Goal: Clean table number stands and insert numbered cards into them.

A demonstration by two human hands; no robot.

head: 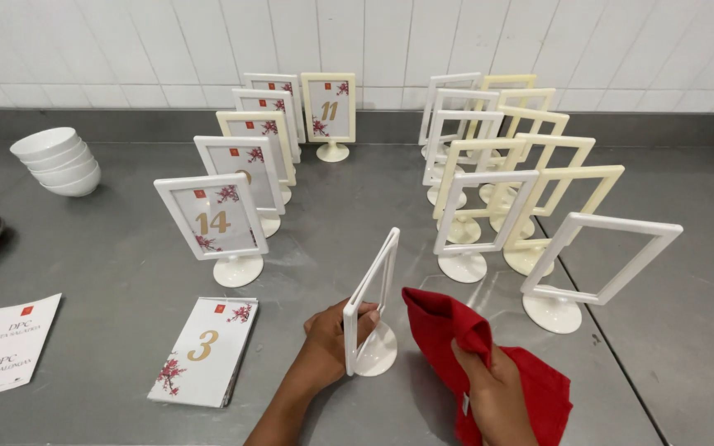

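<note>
Two hands: upright frame (371, 304), edge-on.

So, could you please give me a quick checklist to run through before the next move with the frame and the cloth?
1. Left hand grips the white frame by its near upright: ok.
2. Frame's round foot rests on the steel table, frame upright: ok.
3. Right hand holds the red cloth: ok.
4. Cloth touching the frame: not ok, it sits just beside it.
5. Frame has no card in it: ok, it looks see-through.
6. Stack of cards lies flat on the table left of the left hand: ok.
7. Frame's surface clean: cannot tell.
</note>
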